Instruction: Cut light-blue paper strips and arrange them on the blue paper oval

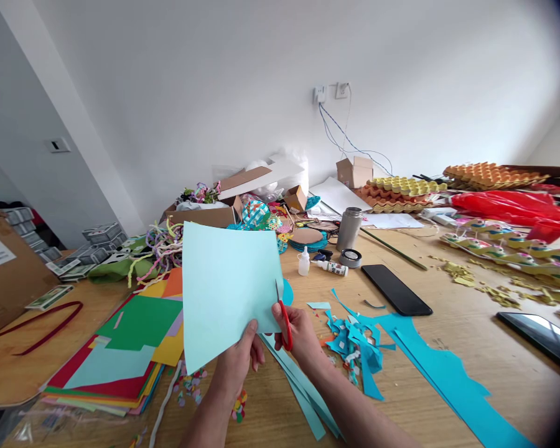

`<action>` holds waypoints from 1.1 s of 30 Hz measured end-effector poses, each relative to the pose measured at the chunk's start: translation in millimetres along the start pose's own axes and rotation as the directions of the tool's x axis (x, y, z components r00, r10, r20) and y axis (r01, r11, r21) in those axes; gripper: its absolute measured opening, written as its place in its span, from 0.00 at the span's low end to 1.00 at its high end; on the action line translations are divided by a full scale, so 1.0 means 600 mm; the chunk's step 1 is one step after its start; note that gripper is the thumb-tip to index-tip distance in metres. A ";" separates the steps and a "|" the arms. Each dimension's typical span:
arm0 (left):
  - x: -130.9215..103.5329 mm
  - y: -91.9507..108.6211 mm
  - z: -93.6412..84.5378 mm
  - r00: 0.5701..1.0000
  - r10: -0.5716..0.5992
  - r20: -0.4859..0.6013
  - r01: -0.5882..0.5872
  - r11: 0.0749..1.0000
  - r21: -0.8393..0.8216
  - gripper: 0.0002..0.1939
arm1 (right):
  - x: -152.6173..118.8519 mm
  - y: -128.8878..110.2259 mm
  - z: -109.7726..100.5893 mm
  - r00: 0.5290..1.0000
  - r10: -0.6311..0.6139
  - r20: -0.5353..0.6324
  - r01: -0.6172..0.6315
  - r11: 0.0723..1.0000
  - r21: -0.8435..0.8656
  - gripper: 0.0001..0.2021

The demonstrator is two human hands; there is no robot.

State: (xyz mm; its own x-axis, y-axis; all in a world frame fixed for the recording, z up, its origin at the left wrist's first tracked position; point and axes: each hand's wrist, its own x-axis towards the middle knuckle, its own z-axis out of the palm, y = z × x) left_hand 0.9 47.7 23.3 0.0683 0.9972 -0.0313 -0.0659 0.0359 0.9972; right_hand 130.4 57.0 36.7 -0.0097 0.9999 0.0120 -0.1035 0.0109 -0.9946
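At the far left, a brown cardboard box (16, 274) was standing at the edge of the bench (471, 339). Taking the sheet as the clock's centre, at eight o'clock lay a flat stack of coloured paper (135, 320), perhaps kept there so that paper was within easy reach. At ten o'clock was a tangle of fuzzy pastel stems (168, 244).

In the middle, raised above the bench, was the large sheet of pale blue paper (228, 286). The left hand (238, 361) was pinching its lower edge, at five o'clock, with the thumb on the near face; this probably kept the sheet steady and nearly upright. Under the hands lay long pale blue paper strips (303, 398).

At four o'clock, the right hand (301, 333) was grasping the scissors with red plastic handles (287, 330). The blades pointed upward along the sheet's right edge, I think because this line suited the wrist. How far the blades were apart, I could not tell.

Farther right, between three and four o'clock, crumpled bright blue paper scraps (371, 364) were heaped, apparently aside from the sheet. At three o'clock rested a black smartphone (396, 290).
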 end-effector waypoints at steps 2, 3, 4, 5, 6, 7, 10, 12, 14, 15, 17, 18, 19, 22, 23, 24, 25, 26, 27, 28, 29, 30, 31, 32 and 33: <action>0.000 0.001 0.001 1.000 -0.003 0.004 0.003 1.000 0.009 0.28 | 0.000 0.003 0.000 1.000 -0.007 -0.003 0.007 1.000 0.002 0.29; 0.000 0.001 0.001 1.000 -0.003 0.005 0.003 1.000 0.013 0.28 | 0.001 0.004 0.000 1.000 -0.011 -0.004 0.011 1.000 0.001 0.29; 0.000 0.001 0.001 1.000 -0.004 0.005 0.004 1.000 0.018 0.28 | 0.001 0.006 0.000 1.000 -0.016 -0.003 0.016 1.000 -0.003 0.29; 0.000 0.001 0.002 1.000 -0.003 0.002 0.003 1.000 0.020 0.28 | 0.001 0.007 0.000 1.000 -0.021 -0.002 0.021 1.000 -0.006 0.29; 0.000 0.000 0.002 1.000 -0.003 0.000 0.003 1.000 0.021 0.28 | 0.002 0.008 0.000 1.000 -0.024 -0.002 0.024 1.000 -0.009 0.29; 0.000 0.000 0.002 1.000 -0.003 -0.001 0.003 1.000 0.021 0.27 | 0.002 0.009 0.000 1.000 -0.024 -0.002 0.024 1.000 -0.011 0.29; 0.000 -0.001 0.001 1.000 -0.005 -0.001 0.005 1.000 0.015 0.27 | 0.003 0.011 0.000 1.000 -0.016 0.005 0.017 1.000 -0.012 0.29; -0.001 -0.002 0.000 1.000 -0.002 0.001 0.002 1.000 0.014 0.27 | 0.002 0.009 0.000 1.000 -0.011 0.004 0.011 1.000 -0.002 0.29; -0.001 -0.003 0.000 1.000 -0.001 0.008 0.001 1.000 0.018 0.28 | 0.001 0.004 0.000 1.000 -0.006 -0.003 0.006 1.000 0.007 0.29; -0.002 -0.004 0.000 1.000 -0.002 0.013 0.002 1.000 0.022 0.28 | 0.000 0.001 0.000 1.000 -0.003 -0.006 0.003 1.000 0.008 0.29; -0.002 -0.005 0.000 1.000 -0.005 0.021 0.004 1.000 0.029 0.28 | -0.001 -0.005 0.000 1.000 0.001 -0.010 -0.001 1.000 0.007 0.29; -0.002 -0.006 0.000 1.000 -0.005 0.022 0.005 1.000 0.027 0.28 | -0.001 -0.008 0.000 1.000 0.002 -0.010 -0.002 1.000 0.005 0.29; -0.002 -0.006 0.000 1.000 -0.004 0.022 0.004 1.000 0.024 0.28 | -0.002 -0.010 0.000 1.000 0.001 -0.012 -0.001 1.000 0.005 0.29; -0.002 -0.007 0.000 1.000 0.000 0.018 0.000 1.000 0.016 0.28 | -0.002 -0.012 0.000 1.000 -0.003 -0.013 0.003 1.000 0.001 0.29; -0.002 -0.007 0.000 1.000 0.002 0.017 -0.002 1.000 0.016 0.28 | -0.002 -0.012 0.000 1.000 -0.003 -0.014 0.003 1.000 -0.002 0.29; -0.002 -0.006 0.001 1.000 0.003 0.016 -0.003 1.000 0.018 0.28 | -0.002 -0.012 0.000 1.000 0.000 -0.016 0.000 1.000 -0.005 0.29; -0.002 -0.006 0.001 1.000 0.002 0.016 -0.002 1.000 0.019 0.28 | -0.002 -0.011 0.000 1.000 0.003 -0.019 -0.003 1.000 -0.008 0.30; -0.002 -0.006 0.001 1.000 0.001 0.017 -0.001 1.000 0.020 0.28 | -0.002 -0.011 0.000 1.000 0.006 -0.022 -0.006 1.000 -0.009 0.30; -0.002 -0.006 0.000 1.000 -0.001 0.020 0.000 1.000 0.021 0.28 | -0.002 -0.010 0.000 1.000 0.009 -0.026 -0.009 1.000 -0.009 0.30; -0.002 -0.006 0.000 1.000 -0.002 0.022 0.001 1.000 0.021 0.28 | -0.002 -0.010 0.000 1.000 0.011 -0.029 -0.011 1.000 -0.008 0.30; -0.002 -0.006 0.000 1.000 -0.003 0.024 0.002 1.000 0.022 0.28 | -0.002 -0.009 0.000 0.999 0.012 -0.031 -0.012 1.000 -0.005 0.30; -0.002 -0.006 0.000 1.000 -0.004 0.025 0.003 1.000 0.021 0.28 | -0.002 -0.009 0.000 0.999 0.012 -0.031 -0.012 1.000 -0.003 0.30; -0.002 -0.006 0.001 1.000 -0.005 0.024 0.004 1.000 0.020 0.28 | -0.002 -0.009 0.000 0.999 0.010 -0.031 -0.010 1.000 -0.003 0.30; -0.002 -0.006 0.001 1.000 -0.005 0.023 0.004 1.000 0.019 0.28 | -0.002 -0.009 0.000 0.999 0.007 -0.031 -0.008 1.000 -0.005 0.30; -0.002 -0.006 0.001 1.000 -0.004 0.021 0.004 1.000 0.019 0.28 | -0.002 -0.009 0.000 1.000 0.003 -0.031 -0.003 1.000 -0.009 0.30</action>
State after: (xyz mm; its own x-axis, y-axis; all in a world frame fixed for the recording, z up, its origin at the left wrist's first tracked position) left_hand 1.9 46.5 19.7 0.0895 0.9954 -0.0344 -0.0470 0.0387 0.9981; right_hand 130.9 55.7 42.2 0.0209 0.9998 0.0058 -0.0945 0.0078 -0.9955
